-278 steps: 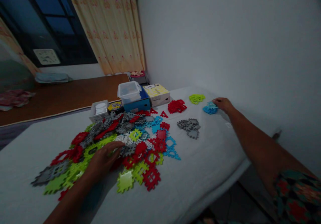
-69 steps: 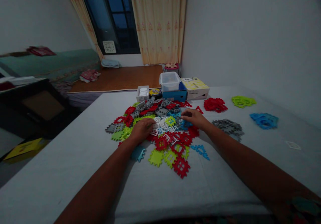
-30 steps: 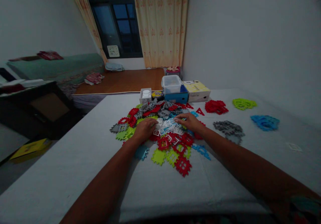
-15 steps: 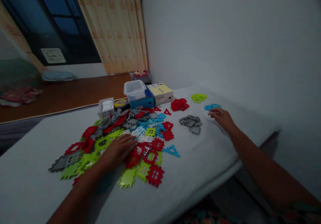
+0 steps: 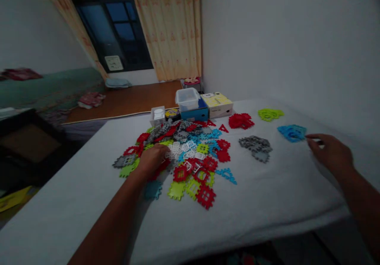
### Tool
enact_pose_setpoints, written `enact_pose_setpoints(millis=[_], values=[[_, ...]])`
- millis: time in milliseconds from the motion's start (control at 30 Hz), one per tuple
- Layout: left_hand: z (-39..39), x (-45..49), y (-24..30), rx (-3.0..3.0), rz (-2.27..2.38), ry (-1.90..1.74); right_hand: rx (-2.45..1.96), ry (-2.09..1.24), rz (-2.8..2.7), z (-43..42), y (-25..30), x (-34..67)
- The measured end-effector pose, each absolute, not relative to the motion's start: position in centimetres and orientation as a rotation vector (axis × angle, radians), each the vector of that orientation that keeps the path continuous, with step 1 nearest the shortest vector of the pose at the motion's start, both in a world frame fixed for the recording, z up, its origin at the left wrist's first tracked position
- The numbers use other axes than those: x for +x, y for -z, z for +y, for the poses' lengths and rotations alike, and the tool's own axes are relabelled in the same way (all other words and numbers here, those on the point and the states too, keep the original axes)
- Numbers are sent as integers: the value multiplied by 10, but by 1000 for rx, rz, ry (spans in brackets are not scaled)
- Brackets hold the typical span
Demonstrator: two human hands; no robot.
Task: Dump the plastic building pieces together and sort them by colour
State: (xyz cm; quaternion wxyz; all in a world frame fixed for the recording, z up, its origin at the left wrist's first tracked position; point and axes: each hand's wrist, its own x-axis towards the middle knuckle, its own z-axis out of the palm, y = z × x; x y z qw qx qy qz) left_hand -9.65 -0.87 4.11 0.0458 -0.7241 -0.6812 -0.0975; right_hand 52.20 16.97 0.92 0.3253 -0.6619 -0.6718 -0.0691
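Note:
A heap of flat interlocking plastic tiles [image 5: 190, 158] in red, green, grey, blue and white lies mid-bed. My left hand [image 5: 154, 157] rests palm down on its left side, beside the small white tiles [image 5: 184, 150], fingers loosely bent with nothing gripped. My right hand [image 5: 329, 154] hovers low over the sheet at the right, fingers stretched apart toward the blue tile pile [image 5: 292, 132]. A small pale piece shows at its fingertips. Separate piles lie nearby: grey [image 5: 257, 144], red [image 5: 240, 120], green [image 5: 270, 114].
The white bed sheet [image 5: 267, 194] ends at an edge near me and at the right. Behind the heap stand a clear tub [image 5: 187, 98] on a blue box, a yellow box [image 5: 216, 103], a small white box [image 5: 157, 114] and a tin. Wall at right.
Over the last second my right hand left the heap, reached to the blue pile at the right and has now drawn back a little. My left hand stayed on the heap.

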Motion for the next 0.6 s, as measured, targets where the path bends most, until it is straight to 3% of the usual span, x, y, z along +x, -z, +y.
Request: enact_pose_setpoints(millis=[167, 300, 600], values=[[-11, -106, -52, -1985, -2102, 419, -1203, -180, -2165, 153, -47, 377], [-15, -116, -52, -2176, -2172, 513, -665, -358, -2586, 130, -48, 253], [-4, -82, -24, -2184, -2116, 466, -709, -315, -2867, 124, -28, 107]])
